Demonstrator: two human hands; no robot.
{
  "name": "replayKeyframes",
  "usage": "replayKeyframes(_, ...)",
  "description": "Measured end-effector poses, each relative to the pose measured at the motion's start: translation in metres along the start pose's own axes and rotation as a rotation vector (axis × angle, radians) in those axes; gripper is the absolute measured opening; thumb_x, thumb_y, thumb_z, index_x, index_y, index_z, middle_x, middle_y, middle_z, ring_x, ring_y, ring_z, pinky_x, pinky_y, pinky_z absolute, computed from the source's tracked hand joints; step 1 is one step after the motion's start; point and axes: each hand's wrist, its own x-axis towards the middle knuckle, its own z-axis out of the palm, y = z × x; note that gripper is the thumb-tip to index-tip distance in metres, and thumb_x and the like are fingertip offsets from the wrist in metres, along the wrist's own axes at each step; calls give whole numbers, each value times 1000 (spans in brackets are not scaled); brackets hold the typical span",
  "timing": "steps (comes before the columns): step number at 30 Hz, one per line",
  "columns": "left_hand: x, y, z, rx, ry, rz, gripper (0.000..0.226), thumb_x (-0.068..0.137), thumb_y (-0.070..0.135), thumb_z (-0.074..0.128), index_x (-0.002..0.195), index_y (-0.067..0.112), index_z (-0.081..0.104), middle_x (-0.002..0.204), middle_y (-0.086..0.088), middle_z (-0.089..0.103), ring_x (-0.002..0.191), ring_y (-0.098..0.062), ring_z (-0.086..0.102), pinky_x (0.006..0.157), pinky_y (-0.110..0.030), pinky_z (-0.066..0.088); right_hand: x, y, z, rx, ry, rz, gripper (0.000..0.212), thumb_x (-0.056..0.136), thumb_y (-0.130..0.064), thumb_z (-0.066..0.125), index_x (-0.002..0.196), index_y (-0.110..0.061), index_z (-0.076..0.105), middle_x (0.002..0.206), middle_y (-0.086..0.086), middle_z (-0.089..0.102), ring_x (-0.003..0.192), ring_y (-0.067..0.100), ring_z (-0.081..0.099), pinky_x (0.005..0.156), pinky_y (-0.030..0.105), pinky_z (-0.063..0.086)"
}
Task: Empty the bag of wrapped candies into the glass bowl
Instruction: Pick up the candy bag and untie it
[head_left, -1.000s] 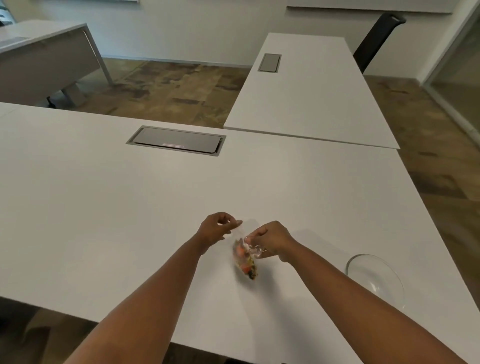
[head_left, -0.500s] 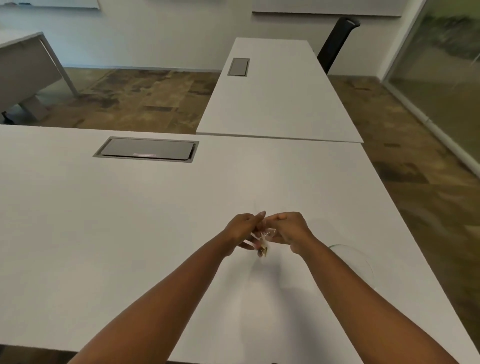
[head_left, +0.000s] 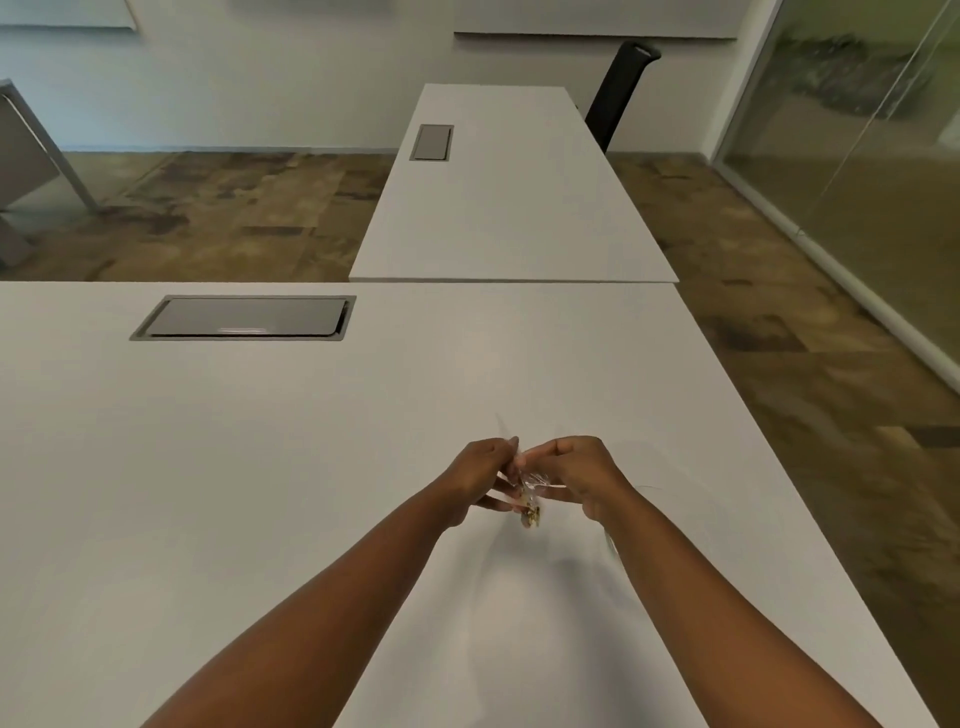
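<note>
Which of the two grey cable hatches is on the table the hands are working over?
The wider hatch, ahead and left of both hands; the small one sits on the far table.

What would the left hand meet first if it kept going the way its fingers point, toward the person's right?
The clear candy bag it already pinches, then almost at once the right hand gripping the bag's other side. The hands look nearly touching, though depth is hard to judge here.

2 white desks (head_left: 208, 467) (head_left: 509, 208), black chair (head_left: 618, 93), brown floor (head_left: 234, 218).
</note>
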Motion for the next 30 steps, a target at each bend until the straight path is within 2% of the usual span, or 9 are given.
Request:
replayKeyframes(6,7,-2,4,53,-8,45,30,99,26,34,91,6,55,77,-3,57,68,-13,57,54,-16,52,3,2,-5,44,9,73,18,77,-9,72,65,-9,60,73,7,64,68,16,63,56,26,56)
replayKeyframes(9,11,-1,5,78,7,37,28,99,21,35,88,7,57,79,-5,59,73,-15,57,62,-21,51,7,2,-5,56,42,98,18,80,-8,69,67,-8,57,73,9,64,65,19,62,56,28,53)
replayKeyframes(12,13,-2,5,101,15,34,30,97,19,36,78,11,57,76,-3,59,74,-15,58,63,-22,49,9,4,-5,18,63,70,18,80,-7,69,65,-9,59,73,9,65,65,19,63,53,27,52)
replayKeyframes(14,15,-2,6,116,11,39,28,97,19,37,76,11,55,75,-2,59,73,-13,57,64,-21,47,10,7,-4,-41,92,19,17,78,-4,69,64,-11,62,76,10,66,68,22,65,58,31,57)
replayKeyframes(17,16,-2,8,121,0,39,25,96,18,40,79,8,55,77,-4,60,75,-14,57,65,-20,47,10,9,-2,-135,144,-48,18,78,-6,69,62,-15,67,78,9,68,78,29,69,75,43,61)
replayKeyframes(20,19,0,8,136,14,34,25,94,16,41,80,6,58,85,-10,62,81,-19,58,64,-20,48,10,8,-3,-201,212,-83,7,77,-8,69,71,-7,73,77,7,69,82,30,70,77,46,60)
replayKeyframes(22,21,1,8,177,34,29,23,93,16,42,84,5,60,88,-12,63,81,-19,58,64,-21,47,11,8,-5,-224,270,-93,8,76,-7,68,76,-3,75,76,7,69,80,29,69,76,46,61)
replayKeyframes(27,25,6,7,276,92,14,24,89,19,47,82,4,65,72,-5,61,67,-11,56,61,-22,45,15,5,-10,-313,376,-141,11,75,-8,66,65,-9,72,64,0,67,73,30,72,76,46,60)
replayKeyframes(30,26,9,5,296,118,-1,23,87,19,48,81,4,64,66,-1,59,63,-9,55,60,-22,44,17,4,-13,-345,416,-147,15,75,-8,64,61,-12,68,67,6,71,70,30,72,75,44,60)
